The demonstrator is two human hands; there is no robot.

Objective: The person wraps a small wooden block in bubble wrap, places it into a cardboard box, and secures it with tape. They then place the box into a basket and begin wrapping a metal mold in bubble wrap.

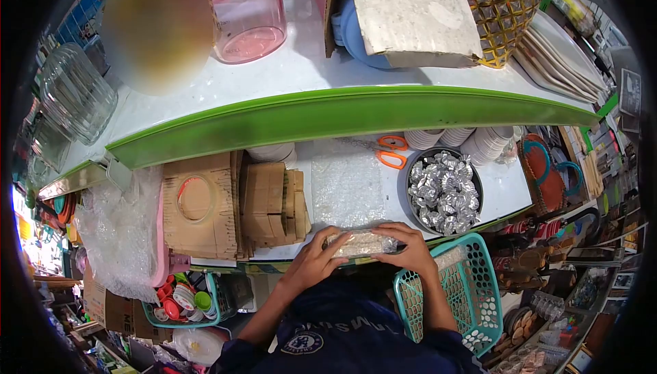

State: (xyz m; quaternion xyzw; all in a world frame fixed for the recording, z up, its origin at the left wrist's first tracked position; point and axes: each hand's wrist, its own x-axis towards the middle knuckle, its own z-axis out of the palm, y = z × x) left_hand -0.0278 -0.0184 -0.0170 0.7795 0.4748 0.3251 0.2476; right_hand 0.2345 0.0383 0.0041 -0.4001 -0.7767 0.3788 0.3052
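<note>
A small bundle in bubble wrap (363,243) is held at the front edge of the lower shelf. My left hand (316,259) grips its left end, fingers on top and thumb below. My right hand (409,249) grips the right end, its fingers bent over the top. Behind the bundle, a sheet of bubble wrap (348,186) lies flat on the white shelf. Orange-handled scissors (391,152) lie beyond it, next to a dark round pan (410,199) full of crinkled silver pieces (443,192). What the bundle contains cannot be made out clearly.
Cardboard pieces (267,199) and a roll of tape (196,199) sit on the left, beside crumpled bubble wrap (120,230). A green-edged upper shelf (356,110) crosses above. A teal basket (448,295) stands at the lower right, and another basket (217,305) with small items at the lower left.
</note>
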